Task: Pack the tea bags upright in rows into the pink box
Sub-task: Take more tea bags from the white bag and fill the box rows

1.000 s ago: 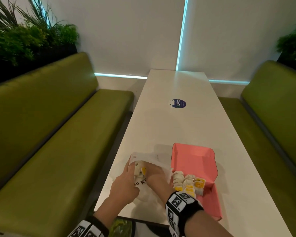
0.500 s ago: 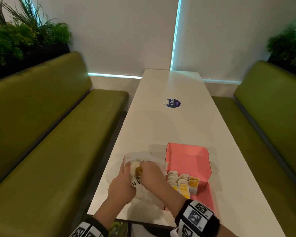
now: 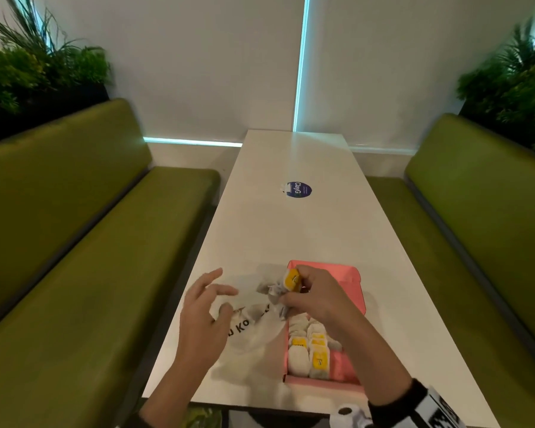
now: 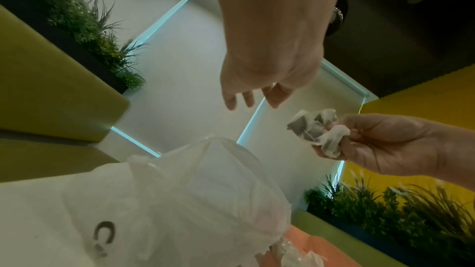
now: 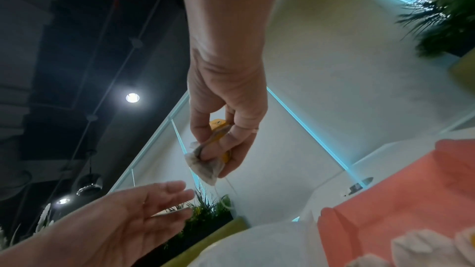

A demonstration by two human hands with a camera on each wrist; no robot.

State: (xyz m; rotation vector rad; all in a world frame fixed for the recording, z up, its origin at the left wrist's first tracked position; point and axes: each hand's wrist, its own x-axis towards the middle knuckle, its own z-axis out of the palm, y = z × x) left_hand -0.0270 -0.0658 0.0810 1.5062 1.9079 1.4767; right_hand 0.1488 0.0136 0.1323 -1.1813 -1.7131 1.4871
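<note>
— Green bench [image 3: 84, 242] on the far left, with plants [image 3: 34, 72] on the ledge behind it. What comes next?

— The white table [image 3: 291, 236], running away from the person. At its near end the left hand [image 3: 203, 313] hovers above a thin white plastic bag [image 3: 250, 332] with dark letters on it. The fingers [image 5: 169, 192] are spread and loose; they hold nothing and touch nothing that I can see.

— And the bag?

— It lies crumpled on the table, just beside the left wall of the pink box [image 3: 322, 379]. From the left wrist view its top [image 4: 205, 165] puffs upward.

— Right of that?

— The right hand [image 3: 318, 296], raised over the gap between bag and box. Its thumb and fingers pinch a small bunch of tea bags [image 4: 315, 129], crumpled together, with a yellow tag [image 3: 292, 280] sticking up and strings [image 5: 226, 188] dangling below. How many bags are in the bunch I cannot tell.

— Is anything in the box?

— Yes. More tea bags [image 3: 309, 350] with yellow tags stand in two short rows against its left wall; the right part shows bare pink floor. The lid [image 3: 349, 273] stands open at the far side.

— Further on?

— A round blue sticker [image 3: 294, 189] sits in the middle of the table, well away from the hands. Then a second green bench [image 3: 476, 227] and more plants [image 3: 513, 84] on the right.
</note>
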